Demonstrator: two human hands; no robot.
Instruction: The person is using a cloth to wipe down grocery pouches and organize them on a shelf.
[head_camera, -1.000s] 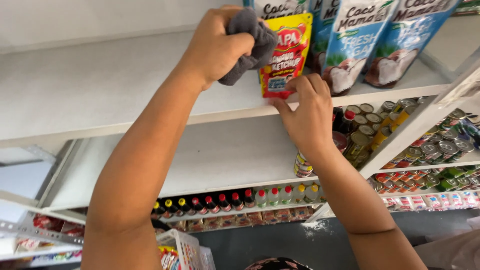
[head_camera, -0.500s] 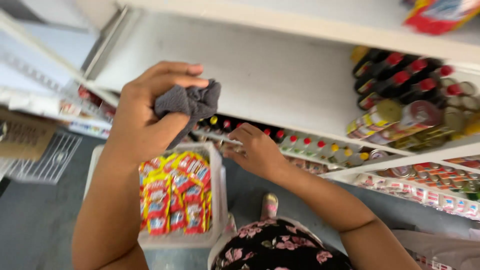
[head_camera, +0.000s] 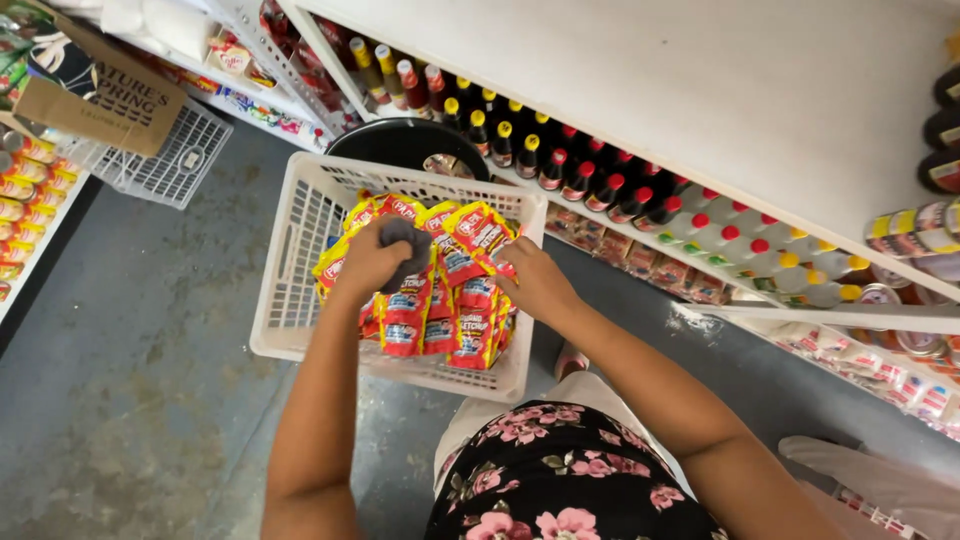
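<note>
Red sachets (head_camera: 440, 300) now under hands, shelf (head_camera: 700, 90) left

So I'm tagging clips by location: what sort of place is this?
Most likely a small grocery shop: white shelves lined with rows of capped sauce bottles, and a white plastic basket full of red and yellow sauce pouches on the aisle floor.

Both hands are down from the upper shelf. The left hand (head_camera: 368, 262), gripping the grey cloth (head_camera: 405, 250), now rests on the red pouches (head_camera: 440, 290) in the white basket (head_camera: 300, 230); the right hand (head_camera: 535, 285) takes hold of one.
</note>
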